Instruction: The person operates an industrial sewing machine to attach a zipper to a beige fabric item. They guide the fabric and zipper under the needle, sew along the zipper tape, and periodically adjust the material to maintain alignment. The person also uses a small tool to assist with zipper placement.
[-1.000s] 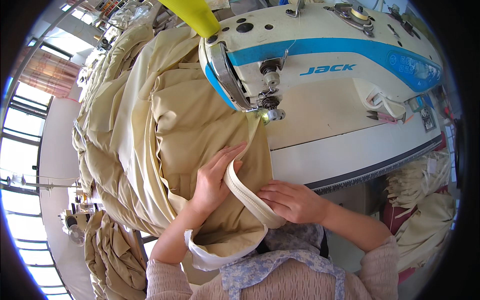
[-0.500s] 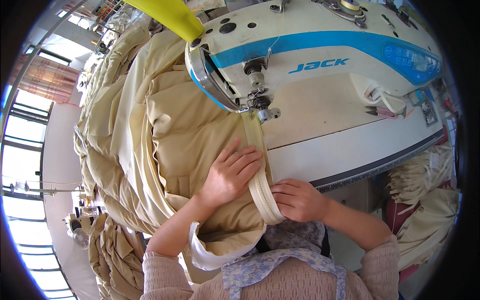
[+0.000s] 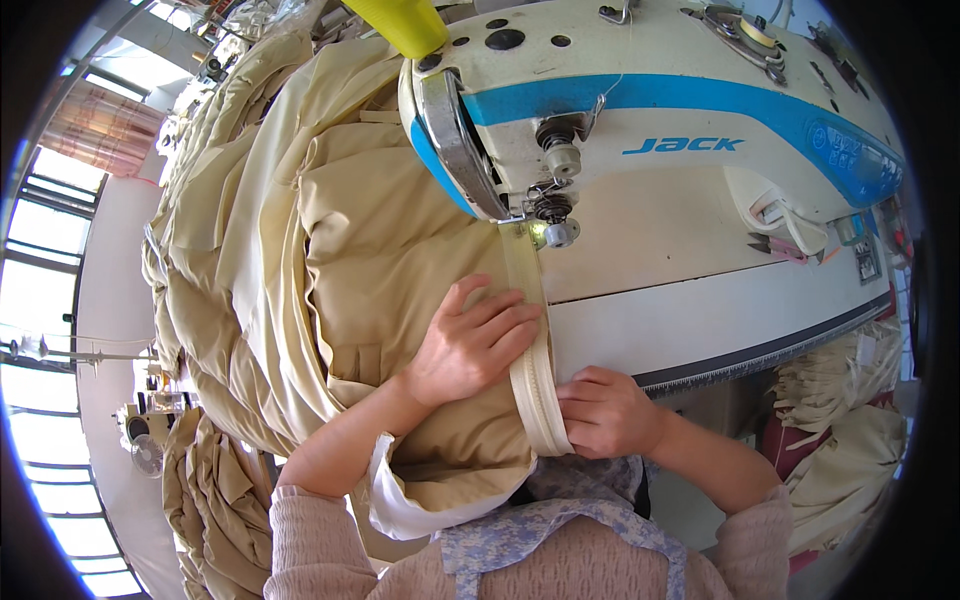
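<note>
A cream zipper runs along the edge of a beige padded garment, up to the presser foot area of a white and blue sewing machine. My left hand rests on the garment and zipper tape below the foot, its fingers stretched out and slightly spread. At the lower stretch of the zipper, my right hand is closed with curled fingers on the tape's right edge. A small light glows beside the needle, whose tip is too small to make out.
The bulky garment piles up left of the machine. Pink-handled snips lie under the machine arm at right. A ruler strip follows the table's front edge. A yellow-green cup-like thing is at the machine's top left. More beige fabric hangs at right.
The head view has shifted, so the machine sits farther right in the picture. The zipper's lower part now runs straighter, with my right hand still at its edge. Both hands keep nearly the same places.
</note>
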`<state>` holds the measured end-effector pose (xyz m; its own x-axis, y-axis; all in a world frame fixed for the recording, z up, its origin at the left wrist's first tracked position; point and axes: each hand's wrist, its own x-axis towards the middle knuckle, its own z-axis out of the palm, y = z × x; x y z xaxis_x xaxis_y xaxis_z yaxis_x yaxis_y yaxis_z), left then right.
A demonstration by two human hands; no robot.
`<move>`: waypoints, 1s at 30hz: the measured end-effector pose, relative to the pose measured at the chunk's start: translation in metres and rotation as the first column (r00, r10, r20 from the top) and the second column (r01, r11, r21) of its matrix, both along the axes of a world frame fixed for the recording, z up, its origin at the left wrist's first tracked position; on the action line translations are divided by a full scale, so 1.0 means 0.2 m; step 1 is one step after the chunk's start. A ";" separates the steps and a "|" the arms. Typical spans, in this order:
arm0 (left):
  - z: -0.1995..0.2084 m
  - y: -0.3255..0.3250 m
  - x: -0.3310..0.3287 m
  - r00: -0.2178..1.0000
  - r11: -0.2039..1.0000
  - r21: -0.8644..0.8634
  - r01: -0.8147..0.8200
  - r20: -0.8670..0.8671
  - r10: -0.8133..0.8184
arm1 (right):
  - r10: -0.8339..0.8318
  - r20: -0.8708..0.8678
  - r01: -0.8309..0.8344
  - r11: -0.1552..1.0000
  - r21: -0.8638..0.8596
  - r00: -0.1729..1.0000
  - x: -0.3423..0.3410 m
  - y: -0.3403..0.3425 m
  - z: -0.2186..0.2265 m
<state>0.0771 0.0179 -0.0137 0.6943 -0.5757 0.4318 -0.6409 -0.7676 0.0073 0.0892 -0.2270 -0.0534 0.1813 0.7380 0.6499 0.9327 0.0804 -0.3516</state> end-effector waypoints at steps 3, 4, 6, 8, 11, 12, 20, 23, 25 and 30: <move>-0.01 0.00 0.01 1.000 1.000 -0.006 0.006 0.013 -0.006 | -0.013 -0.001 0.013 1.000 -0.010 1.000 0.00 0.00 0.02; -0.01 0.01 0.01 1.000 1.000 -0.010 0.005 0.020 -0.005 | -0.017 -0.001 0.017 1.000 -0.016 1.000 0.00 0.00 0.02; -0.04 0.03 0.03 0.999 0.999 -0.037 -0.003 0.054 0.005 | -0.033 -0.011 0.033 0.999 -0.043 0.999 0.01 0.02 0.05; -0.06 0.04 0.06 0.997 0.998 -0.068 -0.007 0.081 0.012 | -0.058 -0.027 0.056 0.995 -0.078 0.998 0.02 0.03 0.07; -0.06 0.07 0.14 0.993 0.999 -0.047 0.003 0.118 0.002 | -0.107 -0.043 0.102 0.989 -0.104 0.993 0.06 0.07 0.07; -0.04 0.09 0.16 0.997 1.000 -0.014 -0.001 0.071 0.002 | -0.125 -0.040 0.120 0.987 -0.103 0.991 0.07 0.08 0.07; -0.10 0.19 0.35 0.991 0.996 -0.075 0.051 0.124 -0.041 | -0.229 -0.074 0.222 0.971 -0.086 0.971 0.20 0.18 0.10; -0.10 0.23 0.41 0.980 0.984 -0.107 0.145 0.153 -0.127 | -0.282 -0.126 0.270 0.958 -0.101 0.951 0.19 0.19 0.10; -0.06 0.24 0.39 0.988 0.981 -0.113 0.155 0.006 -0.155 | -0.363 -0.163 0.343 0.929 -0.138 0.917 0.16 0.19 0.15; 0.12 0.35 0.04 0.927 0.928 -0.359 0.103 -0.302 -0.220 | -0.290 -0.339 0.275 0.957 -0.090 0.895 0.09 0.11 0.41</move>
